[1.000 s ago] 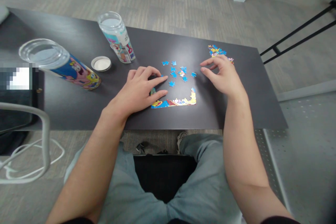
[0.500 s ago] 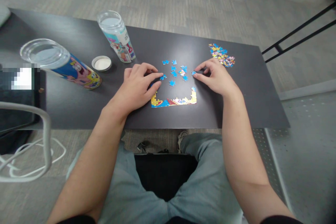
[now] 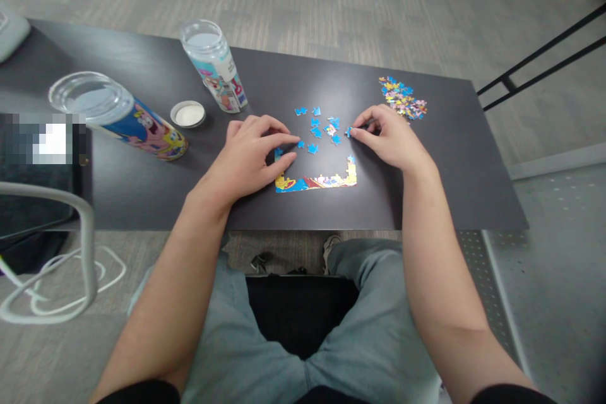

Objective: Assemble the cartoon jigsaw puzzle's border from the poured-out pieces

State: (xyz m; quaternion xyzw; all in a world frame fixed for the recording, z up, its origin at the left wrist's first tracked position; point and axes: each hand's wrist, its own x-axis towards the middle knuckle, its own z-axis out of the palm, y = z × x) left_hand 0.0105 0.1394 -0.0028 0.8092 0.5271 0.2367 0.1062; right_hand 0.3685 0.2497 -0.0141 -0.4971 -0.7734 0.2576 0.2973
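Observation:
My left hand (image 3: 255, 154) lies over the left side of a partly joined puzzle border (image 3: 315, 184), hiding some of it. Its fingers are apart, and a small blue puzzle piece (image 3: 300, 144) lies right by the index fingertip. Whether they touch, I cannot tell. My right hand (image 3: 386, 136) pinches a blue puzzle piece (image 3: 349, 132) between thumb and index finger, at or just above the table. Between the hands lie several loose pieces, mostly blue, such as a blue piece (image 3: 313, 149) above the border.
A pile of mixed puzzle pieces (image 3: 402, 98) lies beyond my right hand. On the left stand a large clear-topped canister (image 3: 146, 129), a smaller canister (image 3: 220, 79) and a round white lid (image 3: 188, 115). A white cable (image 3: 88, 246) loops at the lower left of the dark table (image 3: 454, 158).
The blue piece by my left index finger now shows more clear of the fingers. The piece in my right hand has turned slightly. The whole view has shifted a little.

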